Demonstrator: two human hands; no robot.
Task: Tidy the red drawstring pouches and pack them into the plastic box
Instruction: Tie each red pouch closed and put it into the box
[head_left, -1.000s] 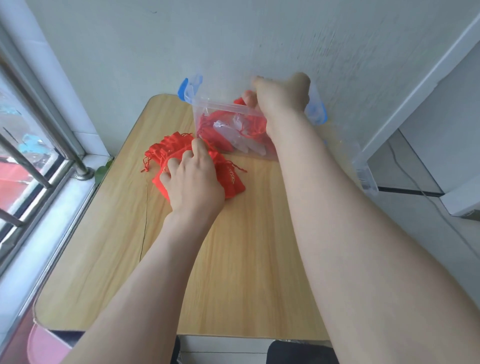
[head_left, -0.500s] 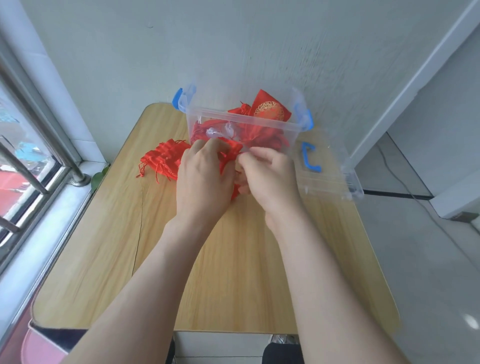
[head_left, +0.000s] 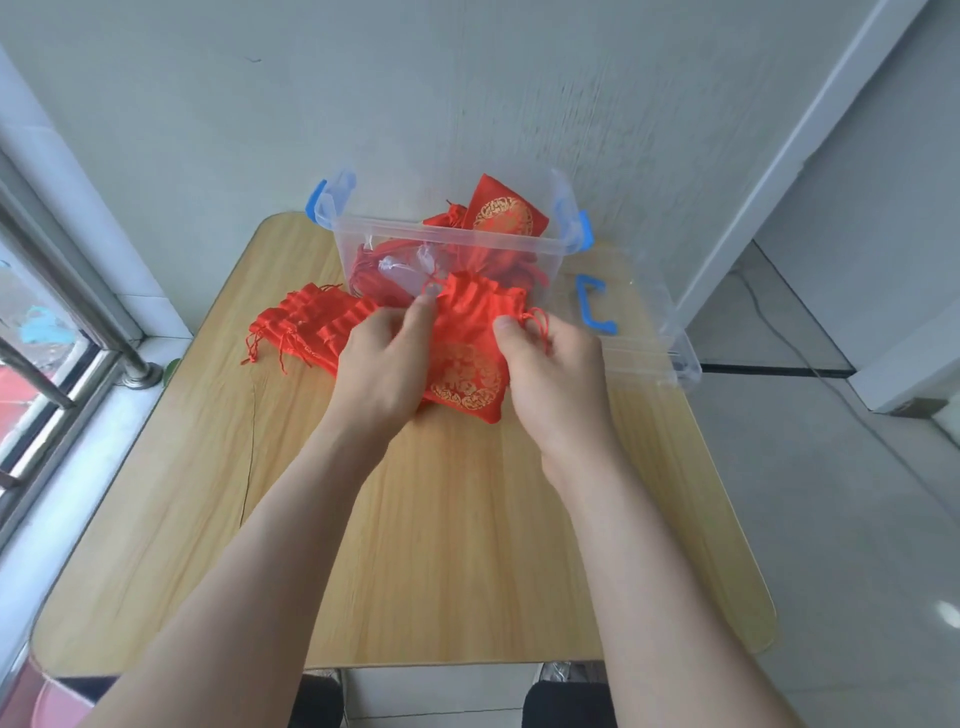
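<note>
With my left hand (head_left: 384, 358) and right hand (head_left: 550, 364) each pinching a cord of the pouch (head_left: 467, 332), an uneven pull could bunch its mouth crooked or slip a cord free.

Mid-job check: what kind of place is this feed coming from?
Likely a corner of a home or small office: a small wooden table against a plain painted wall, a barred window at the left, and a hard floor at the right.
</note>
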